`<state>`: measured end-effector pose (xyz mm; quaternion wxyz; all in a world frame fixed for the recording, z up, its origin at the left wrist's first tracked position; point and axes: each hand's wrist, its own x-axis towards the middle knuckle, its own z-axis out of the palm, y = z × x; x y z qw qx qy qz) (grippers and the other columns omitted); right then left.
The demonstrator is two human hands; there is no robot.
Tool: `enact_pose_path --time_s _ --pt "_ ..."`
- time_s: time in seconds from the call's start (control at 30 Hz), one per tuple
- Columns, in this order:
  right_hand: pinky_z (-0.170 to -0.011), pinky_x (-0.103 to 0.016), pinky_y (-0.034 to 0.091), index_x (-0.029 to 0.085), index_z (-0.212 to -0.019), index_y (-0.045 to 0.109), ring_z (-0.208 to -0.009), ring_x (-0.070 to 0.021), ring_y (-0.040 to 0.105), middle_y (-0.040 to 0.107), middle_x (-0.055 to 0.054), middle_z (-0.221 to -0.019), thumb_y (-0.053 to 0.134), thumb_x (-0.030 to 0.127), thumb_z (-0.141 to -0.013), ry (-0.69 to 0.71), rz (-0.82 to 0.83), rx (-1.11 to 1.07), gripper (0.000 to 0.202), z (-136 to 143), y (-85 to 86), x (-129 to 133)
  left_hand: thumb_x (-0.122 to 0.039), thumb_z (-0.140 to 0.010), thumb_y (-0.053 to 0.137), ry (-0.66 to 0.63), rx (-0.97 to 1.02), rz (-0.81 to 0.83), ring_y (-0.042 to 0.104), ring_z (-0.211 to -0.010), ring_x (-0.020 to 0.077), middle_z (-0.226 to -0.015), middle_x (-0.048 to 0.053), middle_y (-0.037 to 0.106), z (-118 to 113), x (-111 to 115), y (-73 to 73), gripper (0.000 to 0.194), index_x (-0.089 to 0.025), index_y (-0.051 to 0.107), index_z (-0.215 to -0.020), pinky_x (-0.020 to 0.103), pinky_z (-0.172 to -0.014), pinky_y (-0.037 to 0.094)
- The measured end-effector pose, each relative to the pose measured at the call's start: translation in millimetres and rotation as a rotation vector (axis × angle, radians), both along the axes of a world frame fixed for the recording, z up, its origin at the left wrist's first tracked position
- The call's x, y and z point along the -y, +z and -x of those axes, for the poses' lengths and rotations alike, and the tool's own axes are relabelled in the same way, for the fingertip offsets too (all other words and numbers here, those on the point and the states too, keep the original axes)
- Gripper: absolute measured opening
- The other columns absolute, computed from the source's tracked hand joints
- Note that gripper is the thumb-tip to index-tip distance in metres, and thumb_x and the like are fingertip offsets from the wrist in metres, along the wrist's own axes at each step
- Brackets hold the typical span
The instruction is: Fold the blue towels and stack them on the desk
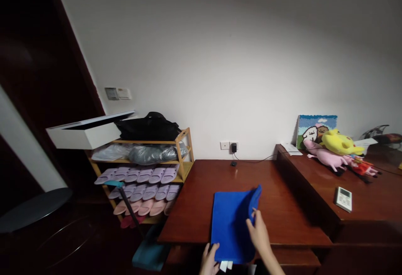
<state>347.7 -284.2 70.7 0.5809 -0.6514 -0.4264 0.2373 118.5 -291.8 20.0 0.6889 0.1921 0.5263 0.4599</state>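
A flat blue fabric piece [230, 220] lies partly on the brown wooden table [188, 208] and hangs over its front edge. Two small white tags [226, 265] stick out at its near edge. My left hand [209, 260] is closed on the near left corner of the fabric. Along the right side, my right hand [259, 230] grips the edge, and that side is lifted and curls inward, casting a shadow across the blue surface. What exactly the blue item is, I cannot tell.
A wooden rack [185, 158] of purple and pink slippers [150, 192] stands left, topped by a black bag [150, 127] and white box [84, 134]. Plush toys [341, 145] and a small white device [343, 199] lie on the right cabinet. A plugged-in charger [234, 147] trails a cable.
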Motion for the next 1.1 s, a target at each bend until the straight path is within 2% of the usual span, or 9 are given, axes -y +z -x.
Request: enact_pose_path --time_s 0.13,0.3,0.4,0.53,0.63,0.73,0.9,1.0,1.1 --pt "-0.119 -0.05 0.036 0.019 -0.132 0.061 -0.138 -0.033 0.052 0.064 -0.015 -0.139 0.062 0.023 -0.074 0.405 0.037 0.609 0.058 79 -11.5 1 -0.045 -0.079 0.069 -0.109 0.203 0.052 0.073 -0.11 0.0335 -0.107 0.012 0.078 3 0 3.7 0.039 -0.021 0.067 -0.11 0.046 -0.093 0.057" --pt "-0.124 -0.05 0.031 0.024 -0.145 0.055 -0.145 -0.0331 0.043 0.052 -0.009 -0.153 0.067 0.022 -0.073 0.603 0.041 0.79 0.073 109 -45.4 24 -0.041 -0.077 0.072 -0.03 0.141 -0.087 0.058 -0.134 0.0338 -0.121 0.013 0.076 12 0 7.9 0.026 -0.022 0.077 -0.093 0.045 -0.111 0.049" --pt "-0.123 -0.052 0.032 0.028 -0.148 0.053 -0.146 -0.0372 0.041 0.043 -0.007 -0.159 0.073 0.029 -0.072 0.608 -0.033 0.838 0.078 95 -56.7 35 -0.028 -0.067 0.08 0.018 0.0 -0.172 0.057 -0.136 0.0344 -0.12 0.012 0.077 11 4 10.2 0.021 -0.022 0.079 -0.087 0.041 -0.112 0.049" --pt "-0.116 -0.054 0.041 0.034 -0.147 0.054 -0.141 -0.0382 0.047 0.045 -0.006 -0.158 0.069 0.02 -0.08 0.429 -0.04 0.893 0.07 71 -54.5 46 -0.03 -0.071 0.083 -0.012 0.14 -0.014 0.068 -0.122 0.0344 -0.11 0.011 0.079 -10 11 25.8 0.031 -0.02 0.076 -0.099 0.044 -0.098 0.057" --pt "-0.109 -0.043 0.05 0.033 -0.145 0.056 -0.131 -0.0315 0.059 0.057 -0.005 -0.149 0.056 0.01 -0.087 0.311 -0.036 0.859 0.063 51 -38.2 56 -0.033 -0.07 0.086 -0.106 0.188 -0.013 0.071 -0.115 0.0328 -0.111 0.011 0.08 -26 19 39.1 0.045 -0.02 0.073 -0.111 0.042 -0.092 0.058" --pt "-0.104 -0.035 0.052 0.032 -0.139 0.062 -0.122 -0.0273 0.066 0.068 -0.005 -0.137 0.053 0.007 -0.083 0.348 0.018 0.754 0.062 26 -11.8 71 -0.043 -0.073 0.085 -0.254 0.226 -0.042 0.071 -0.116 0.0332 -0.118 0.011 0.078 -34 25 42.6 0.056 -0.022 0.069 -0.123 0.045 -0.093 0.057" --pt "-0.098 -0.032 0.053 0.035 -0.126 0.07 -0.114 -0.0279 0.07 0.075 -0.003 -0.121 0.057 0.024 -0.074 0.423 0.112 0.408 0.054 -15 23.0 104 -0.088 -0.075 0.054 -0.36 0.429 0.09 0.063 -0.128 0.0379 -0.129 0.013 0.073 -42 29 27.5 0.083 -0.026 0.068 -0.128 0.054 -0.098 0.054" --pt "-0.092 -0.036 0.055 0.034 -0.108 0.077 -0.106 -0.0342 0.072 0.079 -0.004 -0.106 0.064 0.037 -0.062 0.353 0.15 0.253 0.048 -36 19.5 127 -0.101 -0.063 0.042 -0.335 0.457 0.142 0.058 -0.133 0.0422 -0.13 0.017 0.072 -52 33 11.8 0.103 -0.026 0.067 -0.129 0.062 -0.103 0.049" --pt "-0.088 -0.041 0.057 0.036 -0.095 0.079 -0.099 -0.0386 0.073 0.079 -0.005 -0.092 0.066 0.044 -0.052 0.148 0.19 0.09 0.046 -65 3.1 155 -0.107 -0.051 0.041 -0.231 0.478 0.172 0.058 -0.13 0.0473 -0.127 0.021 0.072 -61 34 -6.1 0.116 -0.025 0.067 -0.13 0.069 -0.105 0.045"
